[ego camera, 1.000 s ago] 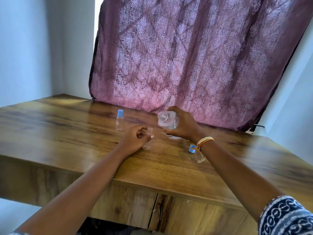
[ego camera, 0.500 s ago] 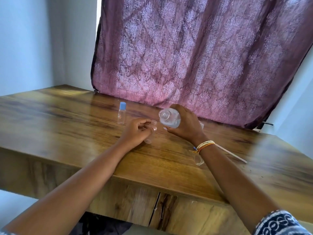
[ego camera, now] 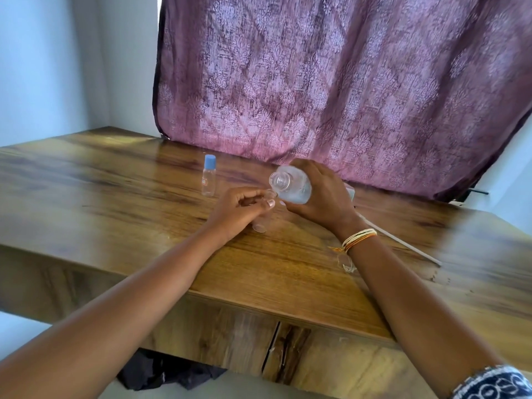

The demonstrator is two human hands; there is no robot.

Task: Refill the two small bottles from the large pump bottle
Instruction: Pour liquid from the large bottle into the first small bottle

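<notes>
One large bottle (ego camera: 292,187) gripped by right hand (ego camera: 319,198), two small bottles, open one (ego camera: 263,217) gripped by left hand (ego camera: 239,210)

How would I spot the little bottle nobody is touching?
Find the purple curtain behind the wooden table. Left of both hands stands a small clear bottle, upright and alone. Only it wears a blue cap.

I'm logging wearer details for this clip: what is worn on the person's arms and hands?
The left hand and forearm are bare. The right hand has thin cream and orange thread bangles at the wrist, and a dark blue sleeve with white pattern higher up.
</notes>
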